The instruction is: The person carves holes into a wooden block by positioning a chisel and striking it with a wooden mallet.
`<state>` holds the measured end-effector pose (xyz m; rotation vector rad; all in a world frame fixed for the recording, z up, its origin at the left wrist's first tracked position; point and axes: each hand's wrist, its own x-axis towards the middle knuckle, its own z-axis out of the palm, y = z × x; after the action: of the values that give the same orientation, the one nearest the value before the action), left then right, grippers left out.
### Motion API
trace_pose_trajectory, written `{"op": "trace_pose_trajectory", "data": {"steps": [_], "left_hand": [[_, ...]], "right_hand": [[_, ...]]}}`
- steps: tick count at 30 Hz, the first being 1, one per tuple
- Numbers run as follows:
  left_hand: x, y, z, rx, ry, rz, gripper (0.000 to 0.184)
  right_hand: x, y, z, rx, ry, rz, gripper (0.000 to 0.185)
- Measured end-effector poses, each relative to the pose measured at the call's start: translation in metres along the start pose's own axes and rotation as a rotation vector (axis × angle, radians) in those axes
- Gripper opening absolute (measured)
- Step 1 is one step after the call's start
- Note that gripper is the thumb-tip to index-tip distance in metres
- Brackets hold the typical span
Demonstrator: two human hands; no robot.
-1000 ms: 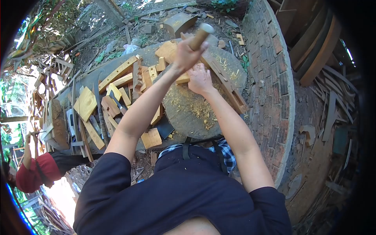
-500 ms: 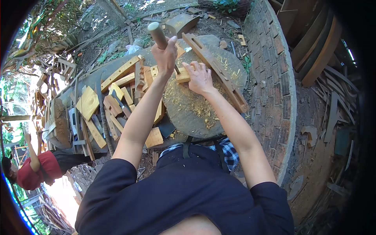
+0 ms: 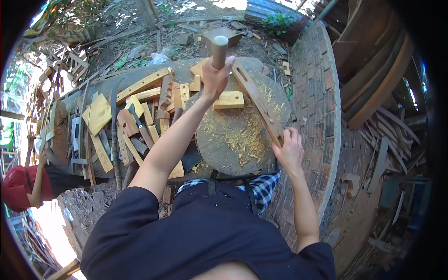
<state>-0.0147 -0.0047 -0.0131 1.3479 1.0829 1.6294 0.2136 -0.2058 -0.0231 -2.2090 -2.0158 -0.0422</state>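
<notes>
My left hand (image 3: 217, 80) is closed around the round wooden handle of a chisel (image 3: 220, 46), its flat end pointing up; the blade is hidden from me. Just below and right of that hand lies a pale wooden block (image 3: 229, 100) with a small hole near one end. My right hand (image 3: 289, 148) has its fingers around the near end of a long slotted wooden bar (image 3: 257, 99). This bar slants across the round wooden work surface (image 3: 217, 147), where chips and shavings (image 3: 249, 137) are scattered.
Drilled strips, blocks and boards (image 3: 99, 114) crowd the bench on the left, with a dark-handled tool (image 3: 135, 115) among them. A low brick wall (image 3: 310, 102) borders the right. Beyond it lean curved timbers (image 3: 380, 79). A person in a red shirt (image 3: 21, 186) is at far left.
My right hand has left the pale block and moved down and right to the end of the slotted bar. My left hand and the chisel have shifted right. The view has shifted a little.
</notes>
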Motion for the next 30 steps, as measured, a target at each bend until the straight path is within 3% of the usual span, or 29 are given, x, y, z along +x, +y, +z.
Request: {"op": "trace_pose_trajectory", "data": {"steps": [2, 3, 5, 6, 7, 9, 11, 15, 16, 18, 21, 22, 24, 25, 27, 29, 30], "left_hand": [[-0.001, 0.0, -0.003, -0.02, 0.002, -0.001, 0.029], [-0.002, 0.001, -0.002, -0.009, -0.002, 0.009, 0.029], [-0.001, 0.002, 0.002, -0.006, 0.021, 0.026, 0.028], [-0.001, 0.002, 0.003, -0.041, 0.019, 0.032, 0.028], [-0.003, 0.001, 0.003, -0.072, 0.012, 0.035, 0.028], [-0.001, 0.001, 0.0, -0.077, 0.001, -0.008, 0.029], [-0.002, 0.007, 0.0, -0.008, -0.023, -0.063, 0.028], [-0.002, 0.004, 0.001, -0.018, 0.0, 0.027, 0.031], [-0.002, 0.005, 0.0, -0.032, -0.012, 0.016, 0.031], [-0.002, 0.008, -0.001, -0.035, -0.012, 0.016, 0.03], [-0.006, 0.011, -0.002, -0.087, -0.017, -0.021, 0.03], [-0.001, 0.007, -0.002, -0.057, -0.017, 0.03, 0.029], [-0.001, 0.002, -0.003, 0.042, 0.005, 0.04, 0.028], [0.002, 0.001, -0.002, 0.047, -0.001, 0.024, 0.028], [0.001, -0.003, -0.001, 0.0, -0.012, 0.021, 0.027], [-0.004, -0.002, -0.003, 0.004, -0.033, -0.023, 0.03], [-0.003, -0.006, -0.001, -0.02, -0.021, -0.013, 0.029]], "right_hand": [[-0.011, 0.0, -0.006, 0.229, -0.375, 0.276, 0.045], [-0.019, 0.0, -0.009, 0.217, -0.368, 0.269, 0.045], [-0.023, 0.0, -0.009, 0.479, -0.38, 0.241, 0.045], [-0.018, 0.01, -0.006, 0.772, -0.363, 0.149, 0.051], [-0.007, -0.003, -0.039, 0.991, -0.463, 0.271, 0.052], [0.012, -0.024, -0.097, 1.005, -0.451, 0.227, 0.051], [0.025, -0.039, -0.137, 1.036, -0.141, -0.082, 0.046], [0.045, -0.079, -0.209, 1.096, 0.312, -0.194, 0.041], [0.048, -0.082, -0.212, 1.096, 0.31, -0.184, 0.041], [0.057, -0.083, -0.217, 0.731, 0.224, -0.311, 0.042], [0.071, -0.036, -0.144, 0.451, 0.051, -0.335, 0.042], [0.075, -0.042, -0.168, 0.435, 0.076, -0.337, 0.042], [0.069, -0.056, -0.216, 0.821, -0.252, -0.251, 0.046], [0.064, -0.063, -0.224, 0.826, -0.265, -0.24, 0.046], [0.057, -0.075, -0.229, 1.002, -0.073, -0.265, 0.047], [0.057, -0.077, -0.213, 0.947, 0.05, -0.293, 0.051], [0.057, -0.077, -0.209, 0.738, -0.1, -0.243, 0.051]]}}
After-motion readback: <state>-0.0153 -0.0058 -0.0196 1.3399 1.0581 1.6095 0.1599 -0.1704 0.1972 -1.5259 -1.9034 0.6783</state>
